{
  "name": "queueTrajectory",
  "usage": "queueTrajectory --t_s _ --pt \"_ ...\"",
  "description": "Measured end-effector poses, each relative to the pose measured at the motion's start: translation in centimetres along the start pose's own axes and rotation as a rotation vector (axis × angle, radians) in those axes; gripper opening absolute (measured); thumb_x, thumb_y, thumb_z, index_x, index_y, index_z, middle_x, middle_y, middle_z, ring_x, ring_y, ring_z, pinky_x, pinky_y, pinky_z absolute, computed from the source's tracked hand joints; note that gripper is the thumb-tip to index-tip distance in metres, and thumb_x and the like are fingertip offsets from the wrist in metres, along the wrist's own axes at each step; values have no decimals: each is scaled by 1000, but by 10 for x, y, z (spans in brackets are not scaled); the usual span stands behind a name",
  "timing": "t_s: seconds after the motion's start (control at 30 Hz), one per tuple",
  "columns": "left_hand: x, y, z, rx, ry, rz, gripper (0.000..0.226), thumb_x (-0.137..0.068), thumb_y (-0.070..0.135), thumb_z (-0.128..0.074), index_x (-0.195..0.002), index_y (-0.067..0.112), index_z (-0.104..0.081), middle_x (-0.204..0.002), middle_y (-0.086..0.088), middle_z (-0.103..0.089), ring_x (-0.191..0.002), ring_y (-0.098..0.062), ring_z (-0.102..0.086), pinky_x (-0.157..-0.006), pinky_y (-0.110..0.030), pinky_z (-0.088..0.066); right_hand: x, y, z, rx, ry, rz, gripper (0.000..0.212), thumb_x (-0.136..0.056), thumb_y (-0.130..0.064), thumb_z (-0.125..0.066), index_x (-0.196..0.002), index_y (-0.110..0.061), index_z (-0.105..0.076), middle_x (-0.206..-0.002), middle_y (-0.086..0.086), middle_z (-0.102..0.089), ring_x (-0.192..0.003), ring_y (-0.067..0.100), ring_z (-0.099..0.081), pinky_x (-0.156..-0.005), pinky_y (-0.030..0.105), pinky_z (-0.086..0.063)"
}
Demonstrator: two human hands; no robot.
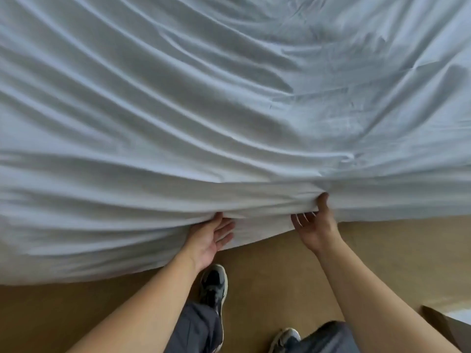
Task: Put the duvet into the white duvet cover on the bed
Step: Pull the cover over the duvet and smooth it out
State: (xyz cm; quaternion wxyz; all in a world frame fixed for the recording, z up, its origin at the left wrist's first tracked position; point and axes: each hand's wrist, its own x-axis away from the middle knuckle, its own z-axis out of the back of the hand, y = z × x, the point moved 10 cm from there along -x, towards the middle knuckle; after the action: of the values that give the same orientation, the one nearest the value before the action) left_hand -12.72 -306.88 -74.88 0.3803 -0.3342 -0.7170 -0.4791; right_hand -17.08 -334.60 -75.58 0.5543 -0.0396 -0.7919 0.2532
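**Both hands at the duvet cover's near edge**

The white duvet cover spreads rumpled, its near edge hanging above a brown floor. At that edge the right hand pinches a fold with thumb over and fingers under. Left of it, the left hand has its thumb tucked into the fold and its fingers nearly straight; I cannot tell if it grips.

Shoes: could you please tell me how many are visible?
2. One shoe stands on the floor just below the left hand, near the hanging edge of the duvet cover; the other shoe is at the bottom edge, partly hidden by a trouser leg.
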Motion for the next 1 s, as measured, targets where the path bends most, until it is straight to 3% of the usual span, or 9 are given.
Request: queueTrajectory --t_s 0.07,0.13,0.3,0.4,0.5,0.63,0.73,0.87,1.0 --pt "-18 9 -7 -93 -11 -120 14 -99 14 -59 -101 4 -69 -105 -16 -72 -85 -22 -73 -85 -38 -58 -23 -6 -7 69 27 141 39 -97 -47 -60 -107 -10 -62 -60 -4 -61 -50 10 -58 -64 32 -59" --pt "-33 14 -9 -177 -20 -210 17 -99 19 -60 -98 7 -72 -101 -12 -76 -88 -23 -73 -92 -41 -55 -42 -15 -10 145 39 292 37 -99 -47 -58 -91 -11 -62 -53 -6 -54 -42 9 -50 -55 26 -56" --pt "-64 7 3 -394 24 -272 25 -93 40 -67 -105 19 -73 -104 0 -78 -106 -24 -70 -100 -46 -46 -85 -15 19 509 -62 623 49 -99 -55 -52 -73 -14 -55 -54 -2 -56 -52 16 -56 -56 33 -49" --pt "-89 -36 19 -379 41 -114 85 -65 67 -80 -128 16 -57 -127 -5 -62 -124 -33 -55 -102 -55 -42 -116 10 37 591 -85 638 54 -99 -56 -50 -75 -9 -60 -67 3 -64 -67 24 -62 -71 38 -50" --pt "-112 -56 27 -80 53 -158 122 -52 63 -88 -152 26 -31 -155 -13 -32 -141 -47 -32 -106 -66 -38 -144 24 23 341 -142 529 48 -91 -65 -56 -102 -19 -64 -102 0 -68 -103 27 -67 -77 36 -55" --pt "-122 -63 22 296 45 -303 87 -73 45 -86 -144 37 -37 -152 -14 -38 -138 -45 -37 -105 -70 -39 -163 72 26 19 -116 56 105 -72 -88 -53 -156 -31 -30 -156 0 -39 -143 32 -36 -116 57 -32" --pt "-127 -76 15 497 13 -345 67 -76 34 -84 -134 29 -50 -138 -17 -52 -123 -40 -51 -100 -65 -47 -166 95 19 -102 -202 -99 94 -71 -91 -53 -147 -36 -45 -148 2 -49 -135 37 -46 -114 60 -34" --pt "-144 -76 13 652 -55 -378 64 -76 51 -74 -133 25 -59 -131 -22 -59 -120 -47 -55 -98 -67 -45 -171 89 4 -165 -316 -63 63 -81 -76 -61 -127 -34 -63 -127 4 -66 -113 33 -64 -102 54 -50" --pt "-154 -91 8 682 -92 -444 56 -83 53 -74 -131 25 -66 -130 -15 -67 -120 -39 -62 -104 -59 -47 -179 83 32 18 -121 4 54 -101 -57 -43 -141 -21 -51 -128 3 -63 -118 33 -61 -103 48 -50"
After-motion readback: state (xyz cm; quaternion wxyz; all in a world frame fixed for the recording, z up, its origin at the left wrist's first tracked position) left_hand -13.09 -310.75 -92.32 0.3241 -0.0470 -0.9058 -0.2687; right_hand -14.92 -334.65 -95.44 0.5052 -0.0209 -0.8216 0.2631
